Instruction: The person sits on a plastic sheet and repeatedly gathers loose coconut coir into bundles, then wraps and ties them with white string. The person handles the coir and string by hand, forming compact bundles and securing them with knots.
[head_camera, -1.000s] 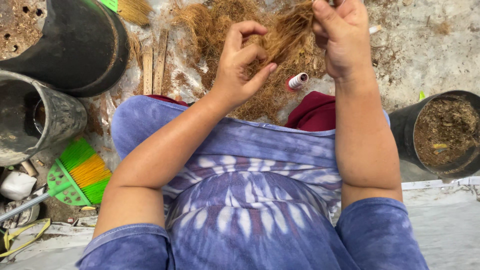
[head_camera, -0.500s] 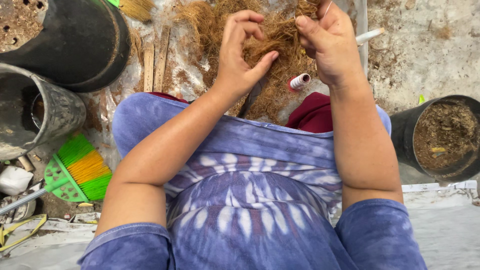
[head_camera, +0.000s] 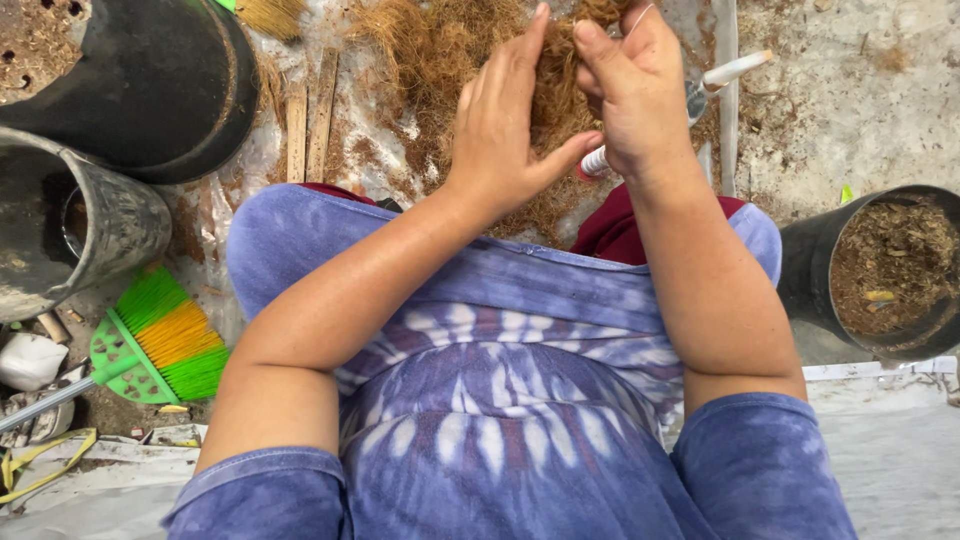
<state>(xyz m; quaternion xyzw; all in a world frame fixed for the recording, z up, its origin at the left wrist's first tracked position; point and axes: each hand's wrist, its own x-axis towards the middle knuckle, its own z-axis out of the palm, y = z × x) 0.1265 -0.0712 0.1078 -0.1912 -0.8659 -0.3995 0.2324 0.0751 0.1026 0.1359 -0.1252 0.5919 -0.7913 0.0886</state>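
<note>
Change: both hands have drawn closer together since half a second ago, and the left fingers have straightened out of their earlier curl.
Left hand: left hand (head_camera: 500, 130) is raised flat and open, fingers together and pointing up, palm facing the other hand, thumb stretched toward it and touching its heel.
Right hand: right hand (head_camera: 635, 95) is loosely curled; whether it pinches anything I cannot tell, since the fingertips run off the top edge.
Fibre: a tuft of brown fibre (head_camera: 557, 85) sits between the two palms, touching both, with a loose heap of it spread on the plastic sheet (head_camera: 260, 150) behind.
Spool: a small white spool (head_camera: 594, 163) with a red end lies just below the right hand's heel.
Left side of the sheet: two wooden sticks (head_camera: 308, 115) lie side by side, beside a big black pot (head_camera: 170, 90) and a grey bucket (head_camera: 110, 225).
Lower left: a green and yellow broom (head_camera: 155, 345) lies on the ground.
Right edge: another black pot (head_camera: 880, 270) holds dry soil.
</note>
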